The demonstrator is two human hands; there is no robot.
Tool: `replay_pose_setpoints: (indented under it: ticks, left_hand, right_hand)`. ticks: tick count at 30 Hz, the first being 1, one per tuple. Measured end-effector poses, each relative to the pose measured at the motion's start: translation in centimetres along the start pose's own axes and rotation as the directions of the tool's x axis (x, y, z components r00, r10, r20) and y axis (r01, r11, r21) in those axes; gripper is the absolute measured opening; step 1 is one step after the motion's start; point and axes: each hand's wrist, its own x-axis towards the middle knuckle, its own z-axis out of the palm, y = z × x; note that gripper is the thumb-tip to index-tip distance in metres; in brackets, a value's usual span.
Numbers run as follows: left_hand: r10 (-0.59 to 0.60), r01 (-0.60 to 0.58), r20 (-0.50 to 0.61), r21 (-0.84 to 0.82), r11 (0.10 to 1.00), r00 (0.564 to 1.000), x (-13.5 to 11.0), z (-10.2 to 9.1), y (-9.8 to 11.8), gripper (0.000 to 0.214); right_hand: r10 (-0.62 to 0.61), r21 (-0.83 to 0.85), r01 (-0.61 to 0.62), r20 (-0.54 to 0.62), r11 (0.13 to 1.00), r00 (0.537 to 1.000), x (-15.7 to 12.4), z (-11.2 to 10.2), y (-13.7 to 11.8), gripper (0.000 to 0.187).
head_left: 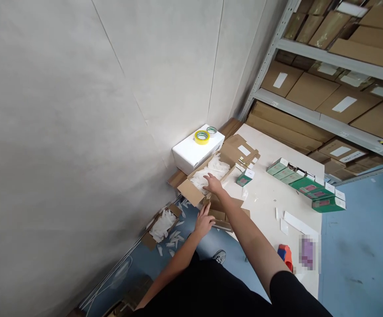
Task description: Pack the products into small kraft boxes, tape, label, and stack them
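Note:
My right hand (213,182) reaches into an open cardboard box (191,192) filled with small white plastic packets (211,169), fingers spread over them. My left hand (204,220) rests on the box's front flap at the table edge, fingers slightly apart, holding nothing I can make out. The box sits at the table's left corner, against the wall.
A white foam box (191,152) carries a yellow tape roll (202,137) and a second roll (211,130). Green cartons (310,187) line the white table (270,193). A red tape dispenser (285,256) lies near its front. A floor box (160,226) has spilled white packets. Shelves (326,57) hold cartons.

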Motion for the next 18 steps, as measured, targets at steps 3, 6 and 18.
replay_pose_setpoints:
  ticks: [3, 6, 18]
  left_hand:
    - [0.017, -0.017, 0.026, -0.02, 1.0, 1.0, -0.1, -0.4, 0.1, 0.012]
    - [0.044, -0.043, 0.038, -0.035, 0.998, 0.998, -0.1, -0.6, -0.2, 0.014]
    - [0.121, -0.116, 0.07, -0.065, 0.991, 0.99, -0.2, -0.9, -1.5, 0.017]
  right_hand:
    - [0.004, -0.083, 0.001, 0.066, 0.997, 0.998, 1.8, 0.9, -1.6, 0.073]
    - [-0.013, -0.142, 0.023, 0.07, 0.99, 0.997, 2.9, 1.9, -3.1, 0.064]
    - [0.121, -0.103, -0.131, -0.097, 0.986, 0.988, 2.1, 0.9, -3.3, 0.034]
